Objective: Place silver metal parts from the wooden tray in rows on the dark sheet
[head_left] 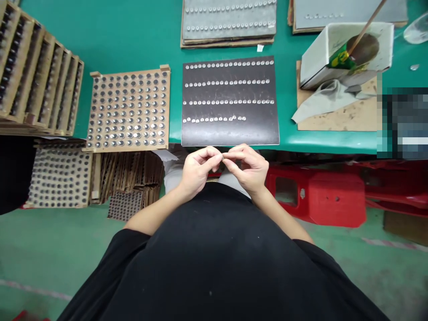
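Pinching a tiny part point(223, 158) between fingertips point(218, 158), left hand point(199, 171), right hand point(248, 169); grip closed

The upper part of the view was filled by a table point(287, 138), its top covered in smooth green. Light was reflected along the front edge in a pale sheen, and the space beneath was left in shadow. The floor point(83, 254), of a duller green, was marked with striped tape point(36, 290) at lower left and again at right. A red stool point(337, 196) was placed near the table's front, and a brown box point(404, 227) was seen farther right.
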The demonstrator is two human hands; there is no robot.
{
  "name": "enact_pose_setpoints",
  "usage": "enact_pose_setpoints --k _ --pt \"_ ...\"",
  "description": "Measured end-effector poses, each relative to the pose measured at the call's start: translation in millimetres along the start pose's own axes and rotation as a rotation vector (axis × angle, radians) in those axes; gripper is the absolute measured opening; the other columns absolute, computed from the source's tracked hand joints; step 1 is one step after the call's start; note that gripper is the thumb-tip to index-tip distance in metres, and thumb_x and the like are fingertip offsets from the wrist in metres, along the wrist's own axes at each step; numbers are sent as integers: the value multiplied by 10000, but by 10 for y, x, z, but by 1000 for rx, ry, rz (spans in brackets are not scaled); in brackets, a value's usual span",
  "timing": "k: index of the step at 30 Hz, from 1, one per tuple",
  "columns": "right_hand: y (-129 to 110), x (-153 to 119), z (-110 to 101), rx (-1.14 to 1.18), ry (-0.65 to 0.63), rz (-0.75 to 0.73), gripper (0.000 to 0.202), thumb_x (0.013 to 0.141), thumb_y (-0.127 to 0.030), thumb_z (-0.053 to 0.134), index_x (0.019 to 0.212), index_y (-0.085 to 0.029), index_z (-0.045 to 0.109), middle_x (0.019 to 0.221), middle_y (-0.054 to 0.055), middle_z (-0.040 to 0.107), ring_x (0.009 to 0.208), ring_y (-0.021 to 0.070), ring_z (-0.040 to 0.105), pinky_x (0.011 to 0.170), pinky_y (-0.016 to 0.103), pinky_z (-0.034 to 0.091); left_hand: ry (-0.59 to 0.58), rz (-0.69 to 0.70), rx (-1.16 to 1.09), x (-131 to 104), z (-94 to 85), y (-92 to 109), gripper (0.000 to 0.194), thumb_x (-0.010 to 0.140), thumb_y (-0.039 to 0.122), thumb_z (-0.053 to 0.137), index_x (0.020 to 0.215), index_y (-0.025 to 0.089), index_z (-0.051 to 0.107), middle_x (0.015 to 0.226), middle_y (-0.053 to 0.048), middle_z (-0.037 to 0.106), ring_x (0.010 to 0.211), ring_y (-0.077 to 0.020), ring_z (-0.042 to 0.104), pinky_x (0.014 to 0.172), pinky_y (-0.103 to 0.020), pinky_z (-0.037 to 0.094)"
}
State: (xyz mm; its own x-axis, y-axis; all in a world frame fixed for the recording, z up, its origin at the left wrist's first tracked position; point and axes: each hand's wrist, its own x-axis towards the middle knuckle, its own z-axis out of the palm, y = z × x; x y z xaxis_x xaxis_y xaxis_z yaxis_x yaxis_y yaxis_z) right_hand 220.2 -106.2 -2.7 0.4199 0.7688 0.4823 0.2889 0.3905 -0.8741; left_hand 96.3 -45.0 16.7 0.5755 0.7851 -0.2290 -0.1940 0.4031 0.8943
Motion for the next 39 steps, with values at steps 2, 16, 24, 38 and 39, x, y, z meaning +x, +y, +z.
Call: enact_pose_setpoints --k 2,16,24,38,39 --pt "-10 -38 16 -5 13 23 187 767 -126 723 866 -278 768 713 -25 696 654 111 635 602 258 527 26 20 -2 -9 1 -13 310 688 368 805 599 143 611 592 23 498 525 -55 405 522 -224 341" --pt "-83 11 -126 99 -207 410 400 765 -499 722 544 -187 603 559 -15 594 528 93 520 514 254 411 60 158 192 -49 -79 -68 194 703 267 794 602 153 675 620 13 575 570 -62 484 578 -213 420" --pt "8 -39 -84 -174 80 391 432 844 -550 610 606 -190 608 580 -21 561 537 84 480 545 257 401 25 50 90 -61 -65 -60 236 667 299 824 580 146 666 597 14 566 525 -51 445 538 -212 400" --pt "-1 -50 -82 -277 87 300 370 847 -459 651 600 -194 577 577 -25 531 534 88 433 523 260 365 0 82 144 -71 -67 -70 238 679 304 816 576 154 662 603 9 566 578 -74 496 577 -230 429" --pt "13 -61 -82 -280 105 312 371 853 -464 643 606 -195 576 580 -26 527 535 88 433 523 259 365 2 78 139 -72 -68 -73 241 678 306 817 575 154 661 599 10 563 572 -72 489 576 -231 426"
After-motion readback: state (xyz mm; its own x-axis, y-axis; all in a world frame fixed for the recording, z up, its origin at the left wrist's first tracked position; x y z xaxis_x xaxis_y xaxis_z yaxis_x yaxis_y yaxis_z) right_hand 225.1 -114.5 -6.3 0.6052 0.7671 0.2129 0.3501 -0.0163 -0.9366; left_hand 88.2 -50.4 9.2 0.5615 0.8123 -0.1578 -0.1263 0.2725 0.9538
